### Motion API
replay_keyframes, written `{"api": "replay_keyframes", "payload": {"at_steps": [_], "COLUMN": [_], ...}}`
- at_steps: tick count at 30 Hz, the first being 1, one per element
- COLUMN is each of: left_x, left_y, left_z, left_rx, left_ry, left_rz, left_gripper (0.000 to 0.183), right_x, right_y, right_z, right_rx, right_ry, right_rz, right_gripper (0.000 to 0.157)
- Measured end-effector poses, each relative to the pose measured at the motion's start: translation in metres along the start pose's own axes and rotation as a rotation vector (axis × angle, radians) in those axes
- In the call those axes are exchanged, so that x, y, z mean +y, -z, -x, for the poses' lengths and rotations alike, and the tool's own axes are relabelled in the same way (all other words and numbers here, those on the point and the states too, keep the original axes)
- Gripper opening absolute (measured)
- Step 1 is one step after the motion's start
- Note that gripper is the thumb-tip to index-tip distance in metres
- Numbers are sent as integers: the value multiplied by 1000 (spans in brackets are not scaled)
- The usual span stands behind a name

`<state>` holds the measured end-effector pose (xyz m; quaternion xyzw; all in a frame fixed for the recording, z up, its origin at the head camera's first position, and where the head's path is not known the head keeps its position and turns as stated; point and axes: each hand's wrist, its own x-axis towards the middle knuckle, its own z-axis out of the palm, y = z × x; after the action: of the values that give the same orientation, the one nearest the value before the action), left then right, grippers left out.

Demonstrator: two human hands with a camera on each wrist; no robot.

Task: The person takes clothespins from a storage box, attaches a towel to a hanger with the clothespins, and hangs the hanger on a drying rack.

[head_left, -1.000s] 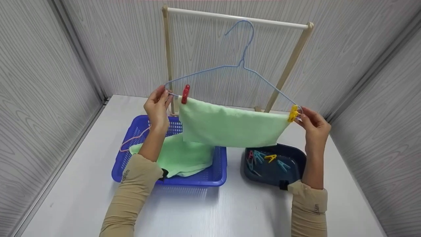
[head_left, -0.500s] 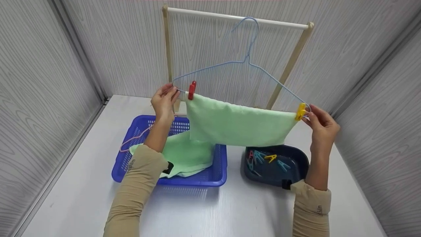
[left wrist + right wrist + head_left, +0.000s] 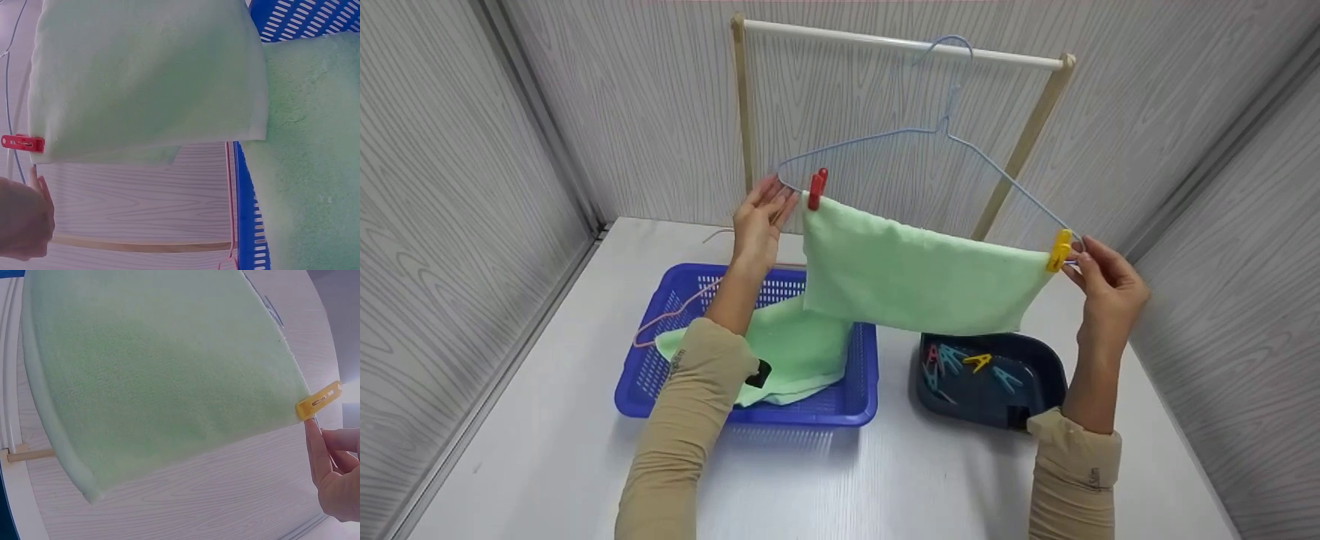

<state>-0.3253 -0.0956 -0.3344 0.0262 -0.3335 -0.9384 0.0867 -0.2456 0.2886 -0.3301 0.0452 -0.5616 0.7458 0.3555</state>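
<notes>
A blue wire clothes hanger [image 3: 847, 142] is held up between both hands, with a folded light green towel [image 3: 915, 270] hanging from its lower bar. My left hand [image 3: 757, 229] pinches the hanger's left corner, beside a red clothespin [image 3: 817, 191] that clips the towel. At the other corner my right hand [image 3: 1112, 289] pinches the wire between thumb and fingers, close to a yellow clothespin [image 3: 316, 402]. The hanger tilts, its left end higher. Its hook overlaps the white rod [image 3: 840, 35] of a rack in the head view.
A blue basket [image 3: 829, 418] below holds another green towel [image 3: 802, 352] and a pink hanger [image 3: 679, 311]. To its right a dark tray [image 3: 1054, 367] contains several clothespins [image 3: 978, 363]. Wooden posts [image 3: 1012, 169] carry the rod. Grey-white panels enclose the table [image 3: 840, 487].
Both hands have carried the hanger and towel to the right and farther back, with the left end rising more. The hook has moved from below the rod to overlapping it.
</notes>
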Motion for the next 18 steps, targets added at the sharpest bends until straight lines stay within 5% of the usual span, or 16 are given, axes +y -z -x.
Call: {"api": "replay_keyframes", "payload": {"at_steps": [5,18], "left_x": [-5,-22], "left_y": [-6,-16], "left_z": [-4,-10], "left_rx": [-107,-146], "left_ry": [33,72], "left_rz": [18,-8], "left_gripper": [47,50], "right_x": [-3,-3], "right_y": [3,11], "right_z": [-5,-15], "right_rx": [30,95], "right_ry": [-25,-91], "right_rz": [-13,-23], "right_gripper": [21,22]}}
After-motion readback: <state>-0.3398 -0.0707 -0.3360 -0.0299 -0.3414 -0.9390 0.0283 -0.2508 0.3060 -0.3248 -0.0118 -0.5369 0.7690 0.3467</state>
